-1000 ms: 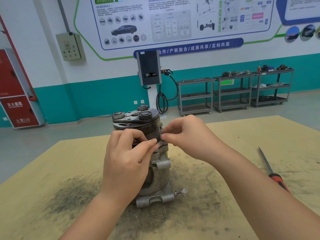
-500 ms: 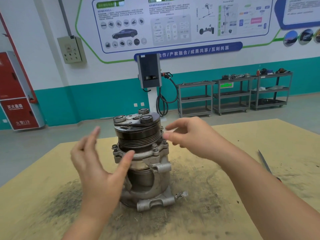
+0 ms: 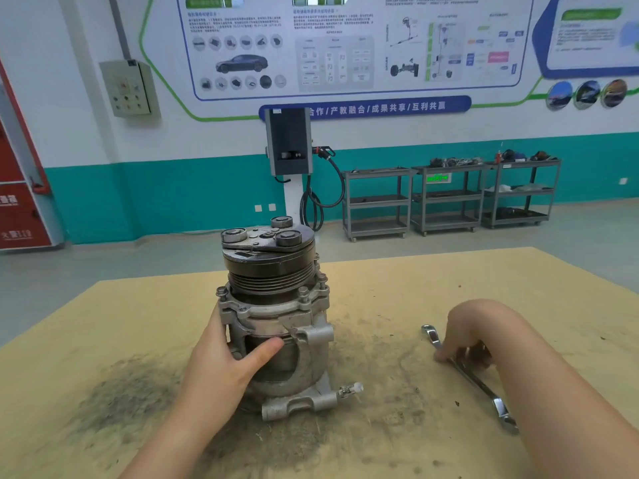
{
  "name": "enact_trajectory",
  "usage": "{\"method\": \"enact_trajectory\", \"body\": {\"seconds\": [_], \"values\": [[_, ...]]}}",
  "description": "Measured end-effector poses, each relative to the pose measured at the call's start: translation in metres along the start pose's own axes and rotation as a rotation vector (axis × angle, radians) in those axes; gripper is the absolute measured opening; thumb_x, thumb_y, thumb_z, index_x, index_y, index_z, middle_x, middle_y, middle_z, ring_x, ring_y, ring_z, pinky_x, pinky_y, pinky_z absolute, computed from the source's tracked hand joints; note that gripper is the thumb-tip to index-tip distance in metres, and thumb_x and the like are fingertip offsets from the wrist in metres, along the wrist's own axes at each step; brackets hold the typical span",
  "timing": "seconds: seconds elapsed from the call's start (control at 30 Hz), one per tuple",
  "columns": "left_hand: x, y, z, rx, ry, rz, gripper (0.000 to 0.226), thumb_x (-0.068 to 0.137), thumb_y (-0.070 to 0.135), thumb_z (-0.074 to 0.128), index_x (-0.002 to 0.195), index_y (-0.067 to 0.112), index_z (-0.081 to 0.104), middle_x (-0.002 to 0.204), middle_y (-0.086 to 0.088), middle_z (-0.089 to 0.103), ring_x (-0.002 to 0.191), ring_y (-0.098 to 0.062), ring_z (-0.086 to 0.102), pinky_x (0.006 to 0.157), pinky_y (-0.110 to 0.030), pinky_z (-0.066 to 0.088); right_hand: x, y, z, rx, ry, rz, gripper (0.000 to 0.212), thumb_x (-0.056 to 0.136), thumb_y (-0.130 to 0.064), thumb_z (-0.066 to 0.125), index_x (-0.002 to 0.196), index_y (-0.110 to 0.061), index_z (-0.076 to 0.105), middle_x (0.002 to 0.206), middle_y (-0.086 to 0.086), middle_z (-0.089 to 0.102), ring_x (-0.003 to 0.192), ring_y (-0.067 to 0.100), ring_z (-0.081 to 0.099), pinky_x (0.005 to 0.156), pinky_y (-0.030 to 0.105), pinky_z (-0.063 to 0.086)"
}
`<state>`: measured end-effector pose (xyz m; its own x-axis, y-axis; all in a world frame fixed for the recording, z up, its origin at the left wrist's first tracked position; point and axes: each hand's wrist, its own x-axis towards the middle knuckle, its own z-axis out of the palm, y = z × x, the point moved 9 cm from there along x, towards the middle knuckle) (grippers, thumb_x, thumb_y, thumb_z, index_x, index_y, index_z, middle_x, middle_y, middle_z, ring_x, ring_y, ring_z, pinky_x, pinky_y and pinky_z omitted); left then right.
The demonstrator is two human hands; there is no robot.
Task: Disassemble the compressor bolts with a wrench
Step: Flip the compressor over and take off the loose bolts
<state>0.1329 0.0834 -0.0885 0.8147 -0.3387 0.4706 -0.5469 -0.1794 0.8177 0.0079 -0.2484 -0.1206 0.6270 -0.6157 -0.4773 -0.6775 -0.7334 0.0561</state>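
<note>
Compressor (image 3: 273, 316) stands on table (image 3: 415, 281), wrench (image 3: 473, 378) lying right.

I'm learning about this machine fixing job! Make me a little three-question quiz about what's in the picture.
1. True or false: the left hand holds the compressor by its side.
2. Which tool is the right hand reaching down onto? A) hammer B) wrench C) pliers
3. Fill in: the compressor stands upright on the ____ table.

Key
1. True: its thumb and fingers wrap the body.
2. B: the wrench lies flat on the table, and the right hand's fingers touch its shaft. Whether they grip it yet is not clear.
3. Yellow.
</note>
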Motion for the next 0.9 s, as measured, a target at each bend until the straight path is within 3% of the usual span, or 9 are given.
{"method": "enact_trajectory", "body": {"seconds": [0.07,0.17,0.3,0.4,0.47,0.57,0.67,0.77,0.9], "values": [[-0.001,0.003,-0.001,0.042,0.019,0.018,0.052,0.057,0.069,0.066,0.106,0.063,0.047,0.106,0.041,0.061,0.095,0.014,0.060,0.072,-0.013,0.045,0.003,0.002,0.003,-0.080,0.003,0.001,0.037,0.089,-0.047,0.060,0.072,-0.016,0.056,0.065,-0.005,0.055,0.054,0.012,0.050,0.059,0.022,0.043],[0.000,0.005,-0.002,0.042,0.033,0.030,0.053,0.058,0.069,0.065,0.107,0.063,0.047,0.108,0.040,0.061,0.095,0.013,0.060,0.071,-0.012,0.046,0.006,0.004,0.002,-0.045,0.032,-0.014,0.035,0.086,-0.042,0.064,0.066,-0.016,0.054,0.062,-0.003,0.053,0.048,0.013,0.046,0.047,0.020,0.038],[0.000,0.004,-0.001,0.024,0.030,0.028,0.062,0.058,0.069,0.067,0.115,0.054,0.049,0.114,0.035,0.060,0.104,0.007,0.060,0.088,-0.028,0.052,0.014,-0.006,0.003,0.166,0.046,-0.112,0.026,0.089,-0.029,0.050,0.067,-0.016,0.047,0.067,0.004,0.052,0.056,0.022,0.048,0.056,0.025,0.043],[-0.005,0.003,-0.007,0.124,0.131,0.010,0.101,0.062,0.073,0.062,0.149,0.034,0.029,0.150,0.017,0.037,0.137,-0.005,0.036,0.114,-0.036,0.030,0.009,-0.031,-0.002,0.547,0.033,-0.308,0.019,0.094,-0.017,0.041,0.079,-0.009,0.049,0.070,0.008,0.054,0.060,0.023,0.052,0.061,0.029,0.047],[-0.015,0.014,-0.021,0.138,0.315,0.011,0.101,0.075,0.075,0.054,0.154,0.025,0.017,0.153,0.008,0.022,0.144,-0.016,0.022,0.115,-0.033,0.018,-0.011,-0.054,-0.012,0.832,-0.058,-0.507,0.018,0.100,-0.017,0.040,0.087,-0.007,0.048,0.073,0.011,0.062,0.068,0.025,0.064,0.068,0.033,0.052],[-0.038,0.062,-0.035,0.082,0.508,0.323,0.059,0.088,0.055,0.049,0.139,0.027,0.039,0.132,0.006,0.031,0.125,-0.018,0.042,0.105,-0.024,0.032,-0.070,-0.084,-0.034,0.917,-0.235,-0.869,0.023,0.102,-0.026,0.046,0.087,-0.010,0.052,0.068,0.009,0.055,0.064,0.023,0.057,0.072,0.037,0.051],[-0.052,0.103,-0.022,0.092,0.366,0.573,0.031,0.097,0.055,0.042,0.120,0.035,0.051,0.107,0.009,0.049,0.088,0.000,0.054,0.080,-0.007,0.039,-0.134,-0.101,-0.045,0.557,-0.171,-1.072,0.022,0.095,-0.037,0.053,0.089,-0.024,0.069,0.063,-0.004,0.053,0.060,0.013,0.050,0.067,0.022,0.046],[-0.051,0.107,0.007,0.150,0.049,0.438,0.040,0.090,0.073,0.035,0.110,0.044,0.054,0.097,0.024,0.057,0.075,0.004,0.058,0.067,-0.005,0.040,-0.167,-0.120,-0.039,0.287,-0.041,-1.075,0.029,0.090,-0.047,0.059,0.095,-0.021,0.072,0.058,-0.011,0.055,0.055,0.008,0.048,0.058,0.016,0.041],[-0.046,0.093,0.018,0.087,-0.080,0.270,0.044,0.095,0.066,0.032,0.067,0.038,0.052,0.052,0.020,0.051,0.051,0.002,0.049,0.052,-0.010,0.033,-0.171,-0.131,-0.036,0.236,0.103,-0.948,0.020,0.084,-0.048,0.069,0.086,-0.028,0.070,0.058,-0.009,0.062,0.049,0.005,0.049,0.055,0.023,0.040]]}}
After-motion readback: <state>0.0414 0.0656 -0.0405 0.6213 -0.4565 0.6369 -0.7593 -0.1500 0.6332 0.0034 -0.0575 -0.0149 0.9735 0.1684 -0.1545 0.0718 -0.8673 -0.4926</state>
